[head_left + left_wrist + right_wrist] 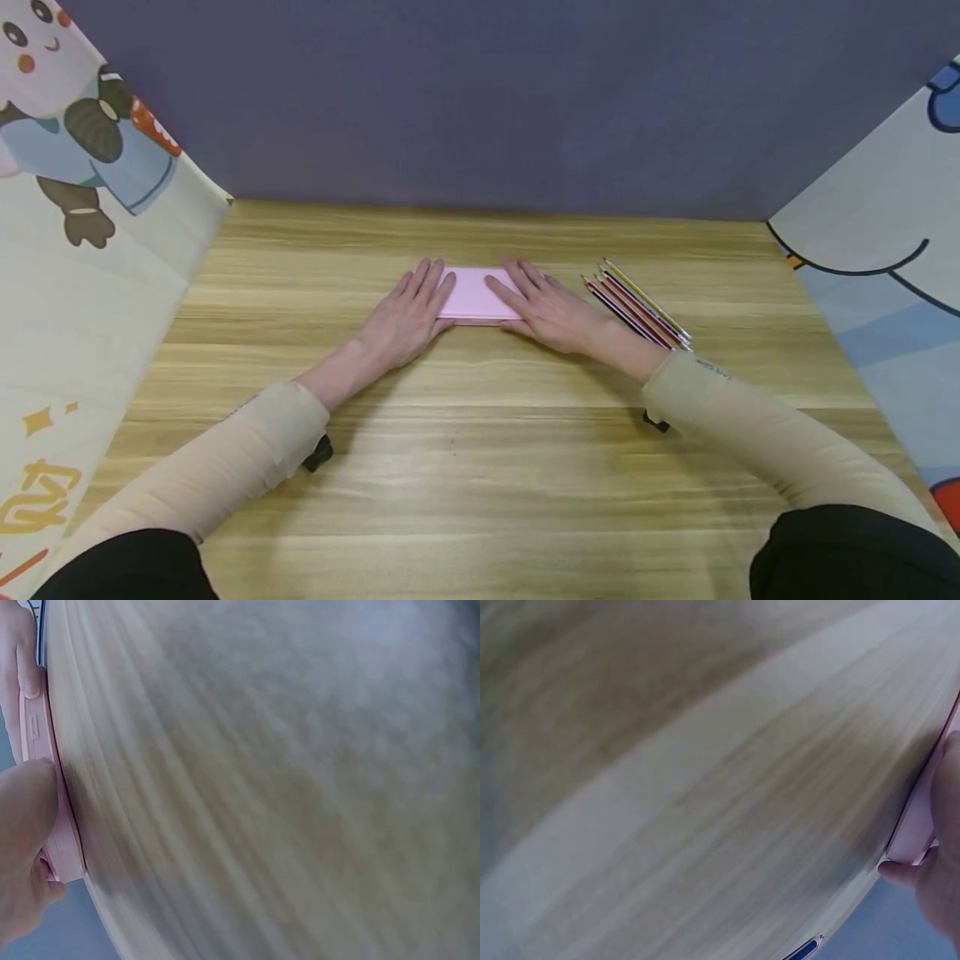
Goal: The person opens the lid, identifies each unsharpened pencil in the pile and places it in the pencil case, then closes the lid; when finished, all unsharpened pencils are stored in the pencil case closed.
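Note:
A flat pink pencil case (pixel 476 293) lies lengthwise on the wooden table between the two hands. My left hand (pixel 403 318) rests at its left end, fingers straight, the forefinger over the lid and the thumb at the near side. At the other end, my right hand (pixel 553 310) lies with spread, straight fingers partly over the lid and its thumb by the near edge. A small raised mark shows on the side of the pencil case (pixel 34 724) in the left wrist view. Both hands hide the ends of it.
Several colored pencils (pixel 637 304) lie side by side on the table (pixel 465 467), just right of the right hand and slanting toward the right forearm. A dark blue panel (pixel 495 108) stands behind the table. Printed cartoon panels flank it left and right.

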Tool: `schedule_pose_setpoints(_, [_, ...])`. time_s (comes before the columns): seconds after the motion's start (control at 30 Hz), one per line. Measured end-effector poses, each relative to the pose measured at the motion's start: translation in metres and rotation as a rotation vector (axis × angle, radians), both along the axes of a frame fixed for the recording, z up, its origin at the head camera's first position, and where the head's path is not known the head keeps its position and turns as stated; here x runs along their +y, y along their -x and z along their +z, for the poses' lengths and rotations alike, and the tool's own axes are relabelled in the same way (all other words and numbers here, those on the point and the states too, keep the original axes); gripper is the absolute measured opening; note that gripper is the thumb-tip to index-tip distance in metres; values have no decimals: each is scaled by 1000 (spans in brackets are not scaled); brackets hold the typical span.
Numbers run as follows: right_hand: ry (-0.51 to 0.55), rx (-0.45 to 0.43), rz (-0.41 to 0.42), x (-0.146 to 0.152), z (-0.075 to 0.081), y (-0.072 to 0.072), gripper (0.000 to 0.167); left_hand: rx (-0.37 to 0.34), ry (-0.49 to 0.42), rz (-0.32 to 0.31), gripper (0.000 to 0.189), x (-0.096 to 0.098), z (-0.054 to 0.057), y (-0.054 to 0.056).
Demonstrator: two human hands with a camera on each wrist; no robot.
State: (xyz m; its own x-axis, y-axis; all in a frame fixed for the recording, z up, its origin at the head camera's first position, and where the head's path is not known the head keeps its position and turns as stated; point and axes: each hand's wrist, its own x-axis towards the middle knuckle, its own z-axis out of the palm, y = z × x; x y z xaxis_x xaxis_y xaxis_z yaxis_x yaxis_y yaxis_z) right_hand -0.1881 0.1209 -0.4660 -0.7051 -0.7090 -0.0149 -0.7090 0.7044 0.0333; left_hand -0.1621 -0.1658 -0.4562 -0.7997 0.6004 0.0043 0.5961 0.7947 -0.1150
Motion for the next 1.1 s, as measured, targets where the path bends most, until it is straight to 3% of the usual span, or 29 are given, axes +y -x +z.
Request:
schedule_pose_setpoints(0.37, [26,-39,-9,2,-1,-3,73,-9,14,5,73,1,1,-2])
schedule_pose_setpoints(0.7, [32,-98,-11,4,10,0,75,-57,-13,39,78,-3,6,-2])
schedule_pose_setpoints(0.83, [37,-77,-10,10,17,3,75,-66,-20,58,80,-9,11,1])
schedule_pose_setpoints(1.1, [80,-76,-97,32,29,8,75,-31,-28,101,79,-36,21,12])
